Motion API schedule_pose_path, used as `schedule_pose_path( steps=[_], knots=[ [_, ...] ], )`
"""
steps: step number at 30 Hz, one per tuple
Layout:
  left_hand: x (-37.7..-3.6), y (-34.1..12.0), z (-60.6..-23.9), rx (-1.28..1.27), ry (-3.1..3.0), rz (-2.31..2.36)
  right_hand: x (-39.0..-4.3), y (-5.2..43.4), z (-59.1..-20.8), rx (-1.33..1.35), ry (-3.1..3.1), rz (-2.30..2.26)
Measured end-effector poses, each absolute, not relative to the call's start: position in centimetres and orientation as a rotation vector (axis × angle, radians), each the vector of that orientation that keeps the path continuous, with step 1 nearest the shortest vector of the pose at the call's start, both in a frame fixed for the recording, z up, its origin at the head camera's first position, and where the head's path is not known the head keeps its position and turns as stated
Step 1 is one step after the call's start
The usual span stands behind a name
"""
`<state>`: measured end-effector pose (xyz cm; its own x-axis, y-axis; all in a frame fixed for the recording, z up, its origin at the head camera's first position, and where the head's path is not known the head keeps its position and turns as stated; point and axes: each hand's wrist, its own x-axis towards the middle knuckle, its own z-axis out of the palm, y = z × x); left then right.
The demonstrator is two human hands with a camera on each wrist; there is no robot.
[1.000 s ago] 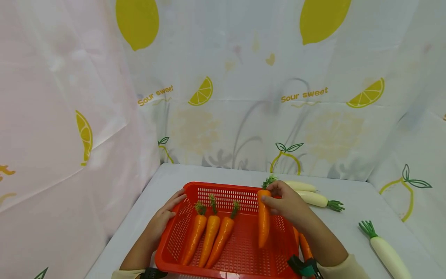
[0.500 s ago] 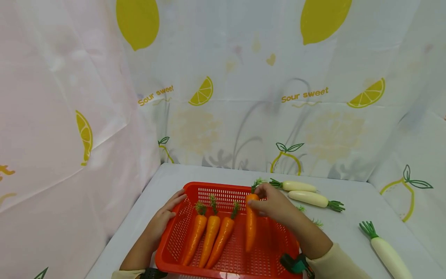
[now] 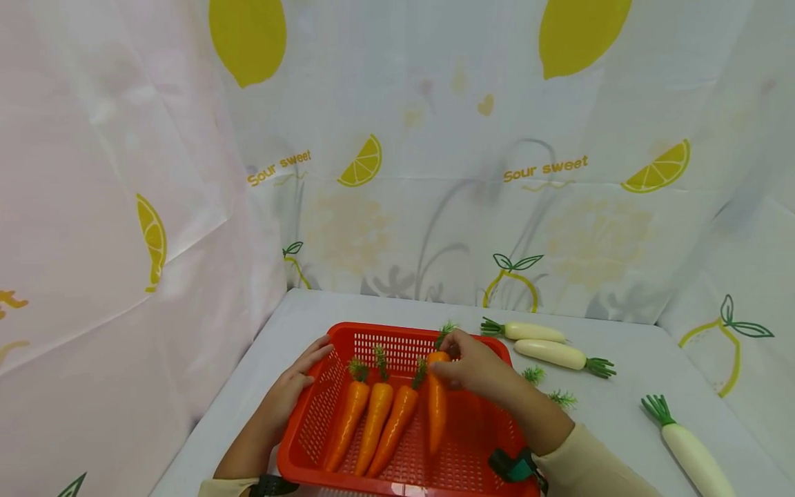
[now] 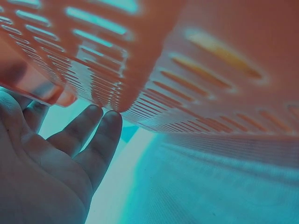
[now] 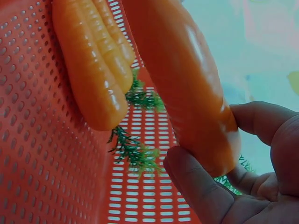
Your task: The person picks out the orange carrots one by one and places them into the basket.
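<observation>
Here's the held carrot (image 3: 437, 414), tip down over the basket (image 3: 348, 481) at the lying carrots' (image 3: 375, 428) three o'clock, pinched in the right hand (image 3: 470, 362). Left hand (image 3: 301, 373), fingers extended, touches the rim at ten; a gentle, parallel lowering looks best.

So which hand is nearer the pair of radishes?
Right: the right hand holds a carrot over the basket, front-left of the radishes; the left hand is farther left, across the basket.

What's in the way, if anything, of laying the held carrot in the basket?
Nothing that I can see: the right hand holds the carrot over a bare part of the basket. The three other carrots lie to its left.
</observation>
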<state>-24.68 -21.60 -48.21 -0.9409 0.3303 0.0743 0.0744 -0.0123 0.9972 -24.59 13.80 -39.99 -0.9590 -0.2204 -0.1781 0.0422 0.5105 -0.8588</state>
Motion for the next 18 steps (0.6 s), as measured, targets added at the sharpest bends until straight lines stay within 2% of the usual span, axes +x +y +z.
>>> schedule_pose_path(
  steps=[18],
  knots=[
    [-24.7, -21.5, -48.1, 0.406, 2.084, 2.061, -25.1, 13.4, -41.3, -0.154, 2.616, -1.040]
  ],
)
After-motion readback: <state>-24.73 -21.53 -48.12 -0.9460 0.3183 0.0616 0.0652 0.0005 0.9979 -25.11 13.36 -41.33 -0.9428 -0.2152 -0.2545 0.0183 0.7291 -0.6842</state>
